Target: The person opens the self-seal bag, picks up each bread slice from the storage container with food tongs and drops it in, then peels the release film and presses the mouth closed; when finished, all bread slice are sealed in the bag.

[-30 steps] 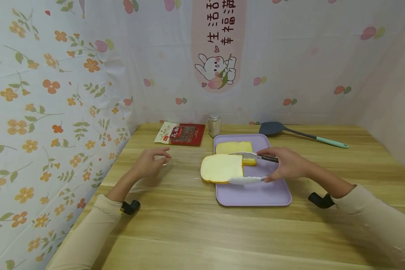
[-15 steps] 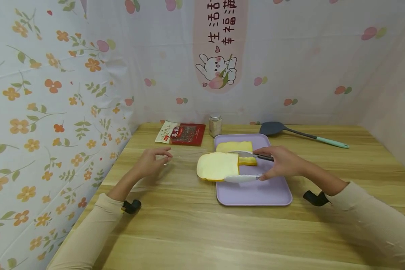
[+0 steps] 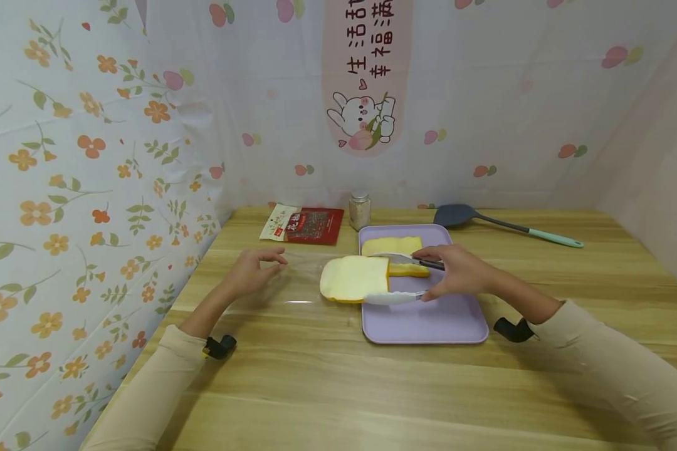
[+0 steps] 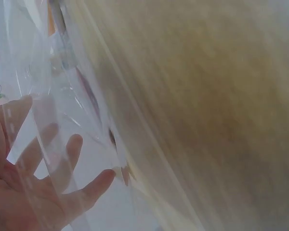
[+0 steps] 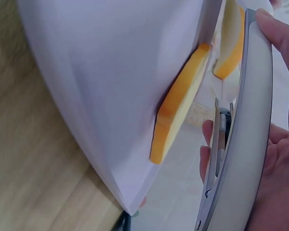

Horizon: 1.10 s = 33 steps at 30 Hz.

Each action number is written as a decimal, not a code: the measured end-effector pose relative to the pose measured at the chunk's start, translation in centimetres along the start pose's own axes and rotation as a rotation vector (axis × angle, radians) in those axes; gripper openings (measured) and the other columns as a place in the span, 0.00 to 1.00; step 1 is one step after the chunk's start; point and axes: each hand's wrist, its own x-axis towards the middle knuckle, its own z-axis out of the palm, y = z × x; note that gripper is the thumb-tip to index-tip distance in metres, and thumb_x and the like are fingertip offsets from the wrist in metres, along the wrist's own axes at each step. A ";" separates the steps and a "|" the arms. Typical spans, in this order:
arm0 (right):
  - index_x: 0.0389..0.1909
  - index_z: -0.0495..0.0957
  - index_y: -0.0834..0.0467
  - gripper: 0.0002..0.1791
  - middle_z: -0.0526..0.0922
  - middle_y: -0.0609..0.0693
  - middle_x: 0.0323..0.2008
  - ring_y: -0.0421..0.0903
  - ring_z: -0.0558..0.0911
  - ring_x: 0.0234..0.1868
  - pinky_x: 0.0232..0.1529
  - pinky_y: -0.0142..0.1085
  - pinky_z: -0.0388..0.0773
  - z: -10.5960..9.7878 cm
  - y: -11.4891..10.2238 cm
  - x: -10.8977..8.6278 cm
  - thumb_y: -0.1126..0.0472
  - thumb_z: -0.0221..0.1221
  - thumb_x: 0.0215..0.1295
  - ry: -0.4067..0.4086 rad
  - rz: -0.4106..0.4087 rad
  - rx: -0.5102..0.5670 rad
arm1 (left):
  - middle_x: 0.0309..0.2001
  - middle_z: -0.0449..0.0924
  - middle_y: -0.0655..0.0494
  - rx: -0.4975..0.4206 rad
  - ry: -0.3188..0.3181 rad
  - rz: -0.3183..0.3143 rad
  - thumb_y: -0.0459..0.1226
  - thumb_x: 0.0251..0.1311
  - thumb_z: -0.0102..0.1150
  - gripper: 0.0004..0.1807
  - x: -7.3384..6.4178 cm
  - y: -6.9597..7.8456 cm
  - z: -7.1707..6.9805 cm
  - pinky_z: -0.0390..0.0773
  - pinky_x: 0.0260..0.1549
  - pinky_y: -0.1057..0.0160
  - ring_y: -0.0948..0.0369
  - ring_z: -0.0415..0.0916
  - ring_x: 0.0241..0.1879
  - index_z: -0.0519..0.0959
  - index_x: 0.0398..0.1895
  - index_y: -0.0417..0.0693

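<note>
Clock as per head view, tray at centre. Right hand [image 3: 457, 269] has fingers curled round the tongs [image 3: 393, 299], arms parted with a bread slice [image 3: 352, 279] between them. That slice straddles the 9 o'clock edge of the tray [image 3: 423, 327], outer end by the clear bag [image 3: 303, 285]; can't tell whether it's inside. Second slice [image 3: 392, 245] lies flat in the tray's 12 o'clock half, partly hidden. Left hand [image 3: 254, 274] at 9 o'clock, fingers spread, thumb apart, film across them; can't tell if it pinches any. Pouch [image 3: 310, 225] at 11 o'clock, jar [image 3: 360, 213] just beside the tray's 11 o'clock corner, spatula [image 3: 454, 215] at 1. All on the table [image 3: 327, 391] except hands, tongs and gripped slice.
</note>
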 end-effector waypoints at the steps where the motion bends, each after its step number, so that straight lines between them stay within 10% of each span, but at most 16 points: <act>1: 0.63 0.74 0.63 0.53 0.78 0.56 0.61 0.56 0.76 0.62 0.60 0.57 0.71 0.1 0.0 0.0 0.36 0.77 0.39 0.003 -0.001 0.001 | 0.59 0.78 0.39 0.005 0.000 -0.001 0.29 0.64 0.61 0.06 0.0 0.0 0.0 0.72 0.56 0.42 0.42 0.71 0.63 0.86 0.40 0.38; 13: 0.61 0.75 0.63 0.51 0.79 0.55 0.60 0.53 0.78 0.60 0.59 0.55 0.73 0.5 -0.3 0.3 0.35 0.77 0.39 -0.012 -0.002 0.016 | 0.59 0.78 0.40 0.010 0.011 -0.021 0.29 0.65 0.59 0.08 -0.3 -0.1 0.1 0.74 0.52 0.44 0.41 0.71 0.63 0.85 0.42 0.36; 19: 0.61 0.75 0.62 0.52 0.80 0.56 0.60 0.53 0.78 0.60 0.59 0.55 0.72 0.9 -0.6 0.6 0.34 0.76 0.39 0.004 0.032 -0.010 | 0.60 0.78 0.40 0.028 -0.036 -0.035 0.31 0.67 0.58 0.08 -0.2 0.1 0.2 0.72 0.33 0.57 0.42 0.76 0.58 0.86 0.42 0.37; 26: 0.61 0.75 0.63 0.51 0.80 0.55 0.60 0.53 0.78 0.60 0.59 0.53 0.73 1.3 -0.9 1.0 0.36 0.77 0.39 0.000 0.021 0.015 | 0.60 0.77 0.40 0.021 -0.051 -0.051 0.32 0.66 0.58 0.08 -0.2 0.2 0.4 0.75 0.39 0.51 0.41 0.76 0.58 0.86 0.41 0.37; 33: 0.60 0.76 0.63 0.50 0.81 0.54 0.58 0.51 0.80 0.57 0.58 0.52 0.74 1.6 -1.4 1.3 0.37 0.77 0.39 -0.006 0.021 0.020 | 0.60 0.77 0.39 0.005 -0.030 -0.035 0.31 0.65 0.58 0.08 -0.1 0.4 0.5 0.62 0.16 0.66 0.57 0.73 0.16 0.85 0.40 0.36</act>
